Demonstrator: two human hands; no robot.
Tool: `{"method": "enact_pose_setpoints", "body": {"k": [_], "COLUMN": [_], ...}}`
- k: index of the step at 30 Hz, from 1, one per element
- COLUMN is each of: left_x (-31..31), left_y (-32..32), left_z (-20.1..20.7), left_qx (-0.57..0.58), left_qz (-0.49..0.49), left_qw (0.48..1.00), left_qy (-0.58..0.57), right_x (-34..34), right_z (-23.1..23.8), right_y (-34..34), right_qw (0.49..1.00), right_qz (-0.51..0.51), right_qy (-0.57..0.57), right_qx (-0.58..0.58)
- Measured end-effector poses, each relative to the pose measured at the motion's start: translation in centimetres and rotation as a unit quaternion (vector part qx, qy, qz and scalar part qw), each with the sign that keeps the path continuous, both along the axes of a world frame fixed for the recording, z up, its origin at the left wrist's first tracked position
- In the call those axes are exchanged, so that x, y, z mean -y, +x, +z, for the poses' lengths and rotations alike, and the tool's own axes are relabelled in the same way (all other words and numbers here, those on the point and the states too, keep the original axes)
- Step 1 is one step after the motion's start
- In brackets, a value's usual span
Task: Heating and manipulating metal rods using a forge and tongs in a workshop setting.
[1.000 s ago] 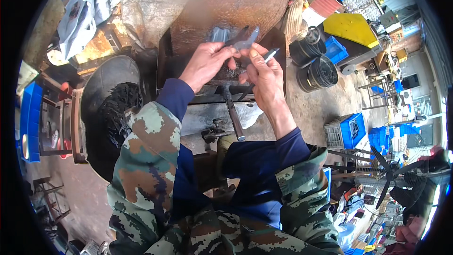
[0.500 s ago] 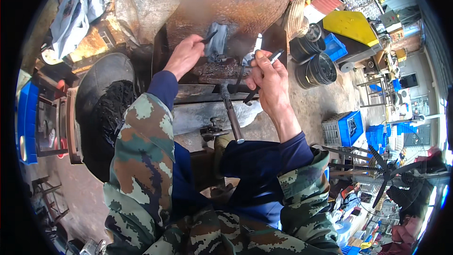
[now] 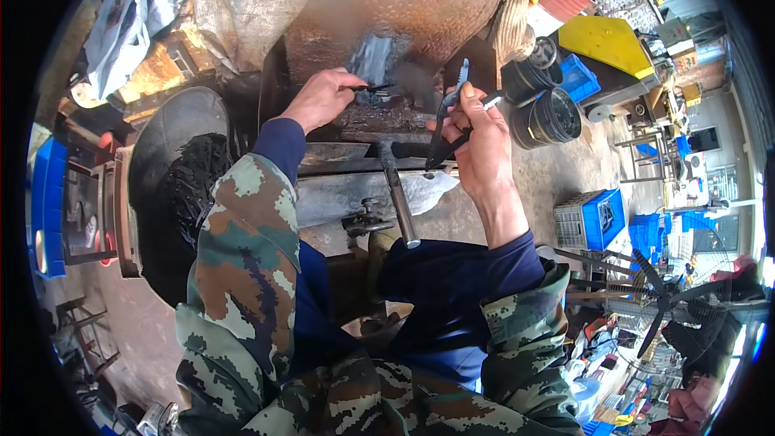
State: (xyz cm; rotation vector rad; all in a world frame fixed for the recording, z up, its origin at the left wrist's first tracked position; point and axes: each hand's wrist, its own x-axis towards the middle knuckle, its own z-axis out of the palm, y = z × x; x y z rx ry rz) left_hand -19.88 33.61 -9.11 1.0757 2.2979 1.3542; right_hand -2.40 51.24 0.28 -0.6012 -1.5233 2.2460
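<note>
My left hand (image 3: 324, 97) is closed on the end of a thin dark metal piece (image 3: 373, 88), which points right over the dirty ledge of a dark metal machine (image 3: 379, 123). To its right, my right hand (image 3: 483, 133) grips dark metal strips (image 3: 441, 141) with bright, toothed ends. One toothed end sticks up past the thumb and another shows at the right side of the hand. Below the ledge, a metal rod (image 3: 401, 208) slants toward me. A whitish patch (image 3: 374, 55) marks the brown sheet behind the ledge.
At my left stands a black tub (image 3: 182, 105) holding many dark strips (image 3: 200, 182). Black buckets (image 3: 546, 119) are on the floor to the right, with a blue-lined crate (image 3: 588, 220) nearer. A large fan (image 3: 663, 303) is at the lower right.
The piece in my left hand has swung from tilting upward to lying nearly level above the ledge. My right hand has shifted a little right with its strips, away from the ledge.
</note>
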Motion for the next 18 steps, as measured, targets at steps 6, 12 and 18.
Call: {"method": "enact_pose_setpoints", "body": {"k": [6, 12, 18], "left_x": [1.0, 0.0, 0.7], "left_y": [-0.4, 0.0, 0.0], "left_z": [1.2, -0.6, 0.8], "left_qx": [0.000, -0.022, 0.002], "left_qz": [-0.007, 0.008, 0.010], "left_qw": [1.000, 1.000, 0.999], "left_qy": [-0.009, 0.004, -0.043], "right_x": [0.0, -0.4, -0.5], "right_z": [0.9, 0.8, 0.5], "right_y": [0.3, 0.6, 1.0], "right_qw": [0.999, 0.996, 0.994], "right_qz": [-0.001, -0.002, -0.016], "right_qy": [-0.050, -0.086, -0.111], "right_qx": [0.009, -0.008, 0.000]}}
